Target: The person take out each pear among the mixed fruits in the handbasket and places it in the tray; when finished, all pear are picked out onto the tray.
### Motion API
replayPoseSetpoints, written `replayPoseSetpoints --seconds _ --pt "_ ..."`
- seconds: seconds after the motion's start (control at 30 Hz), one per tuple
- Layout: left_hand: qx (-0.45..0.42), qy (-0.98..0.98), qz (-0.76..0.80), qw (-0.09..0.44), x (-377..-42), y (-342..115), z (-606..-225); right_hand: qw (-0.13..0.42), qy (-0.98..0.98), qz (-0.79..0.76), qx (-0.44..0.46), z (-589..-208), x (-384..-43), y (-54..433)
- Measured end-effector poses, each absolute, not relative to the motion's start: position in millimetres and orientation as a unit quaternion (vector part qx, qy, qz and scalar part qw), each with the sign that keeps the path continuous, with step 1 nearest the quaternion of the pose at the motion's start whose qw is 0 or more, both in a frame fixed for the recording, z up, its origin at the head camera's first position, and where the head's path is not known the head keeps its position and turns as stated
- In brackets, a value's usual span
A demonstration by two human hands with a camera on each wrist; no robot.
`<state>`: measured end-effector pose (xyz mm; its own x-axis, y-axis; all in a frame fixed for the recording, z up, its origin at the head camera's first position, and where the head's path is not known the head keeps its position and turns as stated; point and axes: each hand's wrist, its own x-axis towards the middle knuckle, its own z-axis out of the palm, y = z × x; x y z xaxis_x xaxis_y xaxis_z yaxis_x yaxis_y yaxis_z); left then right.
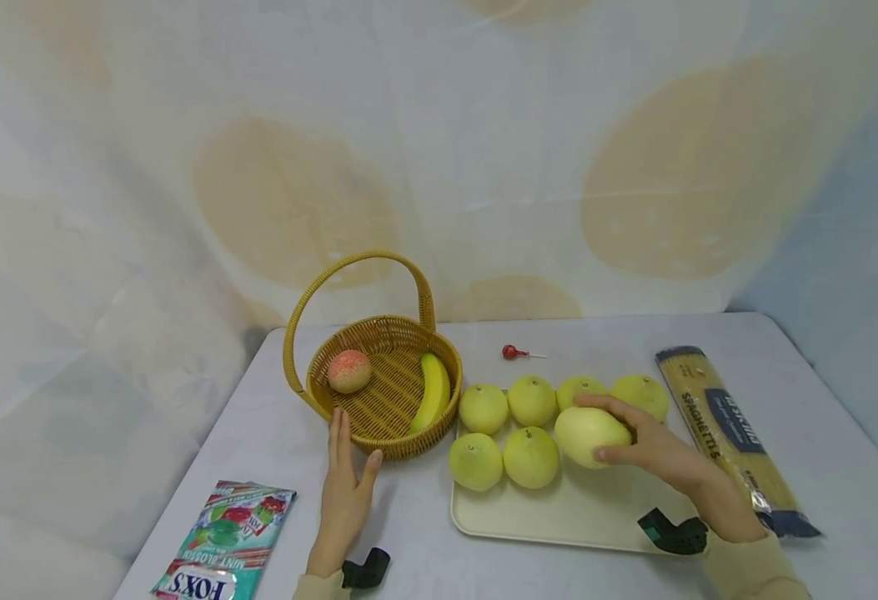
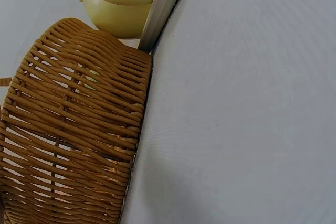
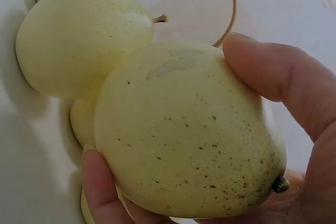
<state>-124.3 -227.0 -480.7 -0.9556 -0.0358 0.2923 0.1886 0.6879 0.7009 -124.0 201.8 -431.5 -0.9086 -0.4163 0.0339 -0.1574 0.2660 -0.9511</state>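
Observation:
My right hand (image 1: 652, 450) holds a pale yellow-green melon (image 1: 591, 437) above the cream tray (image 1: 559, 521), thumb on one side and fingers on the other. Dark specks and a short stem show on this melon (image 3: 194, 135) in the right wrist view. Several similar melons (image 1: 531, 457) sit in two rows on the tray. With fingers extended, my left hand (image 1: 345, 492) is at the near left side of the wicker basket (image 1: 393, 447); its fingertips seem to touch the rim. Inside the basket lie a peach (image 1: 349, 371) and a banana (image 1: 432, 392).
A red lollipop (image 1: 511, 352) lies behind the tray. To the tray's right is a spaghetti packet (image 1: 731, 433). A bag of Fox's sweets (image 1: 228, 537) rests at the table's front left. The basket's tall handle (image 1: 367, 257) arches upward.

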Motion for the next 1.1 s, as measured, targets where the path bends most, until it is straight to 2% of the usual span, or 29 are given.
replayPoseSetpoints --seconds 0.87,1.1 --pt "-0.036 -0.91 -0.39 0.136 -123.2 -229.1 -479.6 0.141 0.802 -0.553 -0.175 -437.4 -128.2 202.2" --pt "-0.034 -0.911 -0.391 0.129 -124.7 -227.8 -478.6 0.121 0.824 -0.523 -0.182 -435.8 -126.3 205.8"
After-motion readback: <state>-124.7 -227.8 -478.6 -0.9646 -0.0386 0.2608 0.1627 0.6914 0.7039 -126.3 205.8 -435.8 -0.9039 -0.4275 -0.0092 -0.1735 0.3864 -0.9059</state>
